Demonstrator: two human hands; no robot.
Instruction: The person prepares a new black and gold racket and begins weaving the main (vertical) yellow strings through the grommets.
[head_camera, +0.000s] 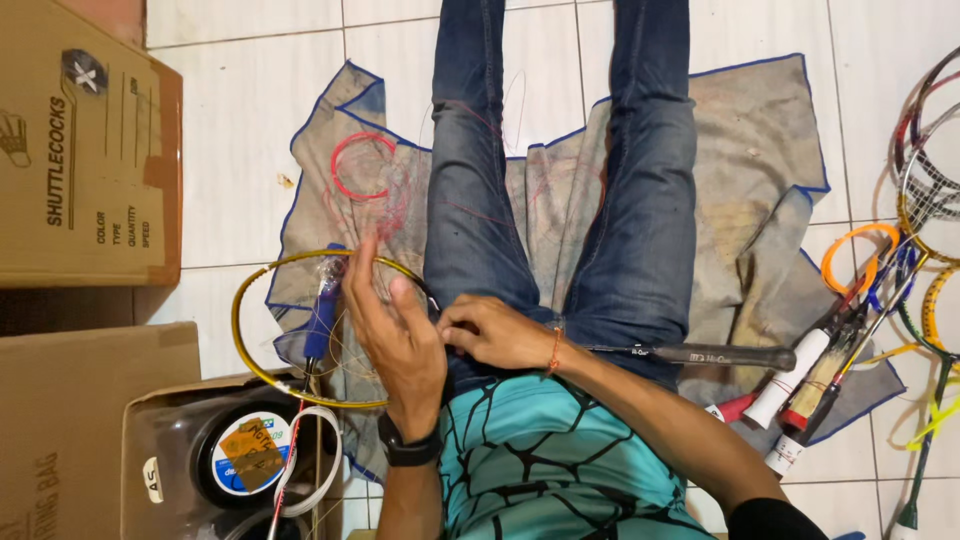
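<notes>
Head view looks straight down a seated person's jeans-clad legs (560, 200), stretched toward the top of the frame over a grey cloth with blue edging (750, 160) spread on white floor tiles (240, 130). Across the lap lies a badminton racket: its yellow-gold hoop (262, 285) sits at left of centre and its dark shaft (690, 353) runs off toward the right. The left hand (395, 325), with a black watch (408, 450) on the wrist, is over the inner side of the hoop, fingers loosely spread and slightly curled, tips among thin strands of string; whether it pinches a strand I cannot tell. The right hand (495, 333), a thin orange band at its wrist, is curled partly closed at the hoop's edge where the frame meets the lap; its fingertips are tucked under, so what they grip is hidden. A blue-handled tool (320, 320) stands across the hoop just beside the left hand. Above it on the cloth, a loop of red string (360, 165). Lower left, an open carton holds a string reel (250, 455); upper left, a brown cardboard box (85, 150). At the right edge, a heap of other rackets (920, 200), an orange coil (858, 255) and white-wrapped handles (795, 375).
</notes>
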